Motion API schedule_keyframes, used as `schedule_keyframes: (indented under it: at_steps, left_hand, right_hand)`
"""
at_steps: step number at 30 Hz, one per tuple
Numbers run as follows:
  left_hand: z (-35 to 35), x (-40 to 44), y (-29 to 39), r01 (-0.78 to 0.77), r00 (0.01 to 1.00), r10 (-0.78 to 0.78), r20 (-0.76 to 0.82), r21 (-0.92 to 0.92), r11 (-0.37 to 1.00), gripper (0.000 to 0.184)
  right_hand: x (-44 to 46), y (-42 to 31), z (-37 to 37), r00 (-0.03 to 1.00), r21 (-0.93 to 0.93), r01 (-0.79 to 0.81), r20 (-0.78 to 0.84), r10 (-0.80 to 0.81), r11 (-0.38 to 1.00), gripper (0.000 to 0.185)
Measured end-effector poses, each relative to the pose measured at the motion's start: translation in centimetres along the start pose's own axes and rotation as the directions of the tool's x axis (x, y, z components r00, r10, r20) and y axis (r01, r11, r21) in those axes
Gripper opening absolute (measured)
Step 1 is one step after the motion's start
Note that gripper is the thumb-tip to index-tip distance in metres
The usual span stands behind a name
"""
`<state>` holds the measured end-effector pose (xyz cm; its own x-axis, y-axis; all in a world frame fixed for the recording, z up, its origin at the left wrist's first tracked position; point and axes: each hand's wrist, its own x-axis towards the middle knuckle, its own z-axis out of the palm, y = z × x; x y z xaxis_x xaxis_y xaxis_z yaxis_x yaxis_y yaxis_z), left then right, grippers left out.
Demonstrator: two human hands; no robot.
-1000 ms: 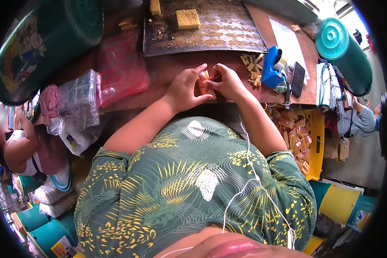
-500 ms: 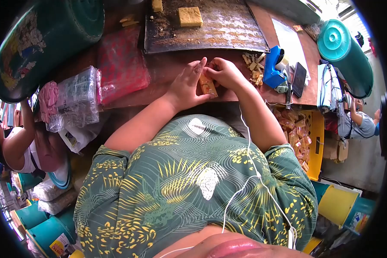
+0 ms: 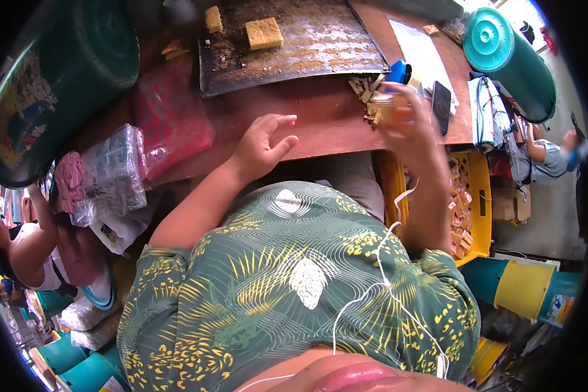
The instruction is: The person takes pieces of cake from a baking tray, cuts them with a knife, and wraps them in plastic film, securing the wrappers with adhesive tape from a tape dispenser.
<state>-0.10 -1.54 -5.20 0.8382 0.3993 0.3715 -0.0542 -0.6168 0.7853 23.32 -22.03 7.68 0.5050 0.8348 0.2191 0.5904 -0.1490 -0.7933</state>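
Note:
My left hand (image 3: 266, 145) is just above the table's front edge, thumb and fingers apart, with nothing in it. Smeared by motion, my right hand (image 3: 415, 124) holds a small wrapped piece of cake (image 3: 393, 111) at the right of the table. Behind it, a blue tape dispenser (image 3: 399, 70) shows only in part. Loose cake trimmings (image 3: 366, 90) lie beside the right hand. Farther back, a square slab of yellow cake (image 3: 264, 34) and a smaller strip of cake (image 3: 213, 19) sit on a crumb-covered baking tray (image 3: 307, 65).
A yellow crate (image 3: 482, 202) with many wrapped pieces stands below the table at right. A phone (image 3: 441, 108) lies near the tape dispenser. Clear plastic bags (image 3: 114, 166) and red packaging (image 3: 170, 121) lie at left, beside a large green bucket (image 3: 104, 59). Other people are at both sides.
My hands have parted. The right hand has carried the wrapped piece of cake from the middle to the right, and the left has let go and shifted slightly left.

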Motion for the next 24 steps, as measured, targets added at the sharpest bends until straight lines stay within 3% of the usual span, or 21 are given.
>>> schedule_keyframes:
  at_steps: [2, 3, 4, 6, 9, 12, 13, 19, 24]
  left_hand:
    - [-1.2, -0.3, 3.5, 0.254, 0.967, -0.231, 0.108, -0.384, 0.888, 0.049]
    - [-2.3, 0.1, 6.0, 0.286, 0.958, -0.234, 0.167, -0.474, 0.833, 0.044]
    - [-3.3, 0.6, 8.8, 0.268, 0.962, -0.173, 0.21, -0.633, 0.726, 0.046]
    - [-6.1, 2.3, 16.2, 0.195, 0.968, 0.038, 0.25, -0.835, 0.514, 0.054]
    - [-7.5, 3.1, 23.6, 0.067, 0.875, 0.46, 0.151, -0.979, 0.194, 0.06]
    - [-4.3, 1.8, 26.0, 0.066, 0.783, 0.622, -0.02, -0.991, -0.115, 0.067]
    - [-3.5, 1.5, 26.2, 0.072, 0.769, 0.637, -0.057, -0.982, -0.174, 0.07]
    - [-4.1, 0.9, 25.2, 0.072, 0.756, 0.648, -0.09, -0.973, -0.22, 0.087]
    - [-3.2, -1.5, 25.2, -0.022, 0.742, 0.641, -0.196, -0.963, -0.268, 0.103]
  right_hand:
    - [-2.4, 0.6, -7.4, 0.965, -0.193, -0.19, -0.219, 0.147, 0.963, 0.062]
    - [-3.9, 0.8, -10.9, 0.952, -0.445, -0.24, -0.282, 0.119, 0.863, 0.062]
    - [-5.3, 1.0, -13.9, 0.94, -0.659, -0.286, -0.332, 0.072, 0.696, 0.062]
    - [-6.9, 1.1, -17.0, 0.845, -0.713, -0.412, -0.531, -0.054, 0.567, 0.063]
    - [-6.3, -0.5, -17.4, 0.84, -0.764, -0.131, -0.424, -0.339, 0.632, 0.058]
    - [-4.9, -3.0, -12.3, 0.9, -0.548, -0.122, -0.412, -0.14, 0.828, 0.056]
    - [-4.4, -3.5, -11.0, 0.942, -0.531, -0.109, -0.326, -0.084, 0.84, 0.056]
    - [0.2, -5.1, -3.5, 0.995, -0.461, 0.072, 0.091, -0.034, 0.884, 0.067]
    - [7.2, -4.5, 1.9, 0.903, -0.301, 0.261, 0.411, -0.122, 0.917, 0.065]
